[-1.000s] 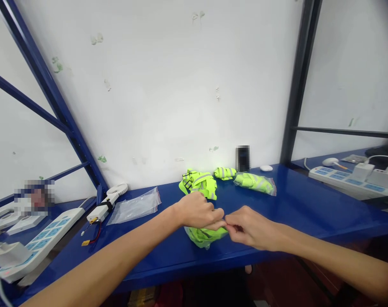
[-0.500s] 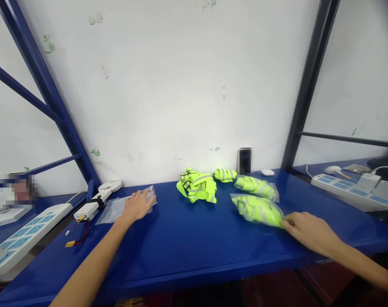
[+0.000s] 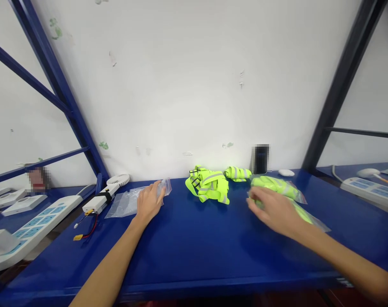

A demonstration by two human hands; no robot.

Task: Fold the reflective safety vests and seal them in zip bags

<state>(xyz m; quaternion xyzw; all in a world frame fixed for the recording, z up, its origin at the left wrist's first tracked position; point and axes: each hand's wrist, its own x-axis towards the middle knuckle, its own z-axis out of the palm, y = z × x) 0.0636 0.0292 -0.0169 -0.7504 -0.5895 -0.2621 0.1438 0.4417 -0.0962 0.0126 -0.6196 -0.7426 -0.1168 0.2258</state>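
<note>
My left hand (image 3: 150, 200) lies over a clear zip bag (image 3: 125, 202) at the left of the blue table, thumb apart from the fingers. My right hand (image 3: 273, 209), slightly blurred, hovers above or touches a bagged neon-yellow reflective strap bundle (image 3: 304, 213); which of these I cannot tell. Its fingers and thumb are apart, with yellow showing between them. Most of that bag is hidden under the hand. Behind it lies another bagged bundle (image 3: 277, 186). Loose neon-yellow reflective straps (image 3: 211, 185) with black buckles lie mid-table, beside a rolled strap bundle (image 3: 237, 173).
A small white fan (image 3: 118, 180) and a white battery-like box with wires (image 3: 96, 204) lie at the left. Power strips (image 3: 40, 226) flank the table. A phone-like dark object (image 3: 261, 159) leans on the wall near a white oval case (image 3: 286, 172).
My right hand has let go of the front bag's near end and moved left across it. My left hand stays on the clear bag. The view has shifted a little.
</note>
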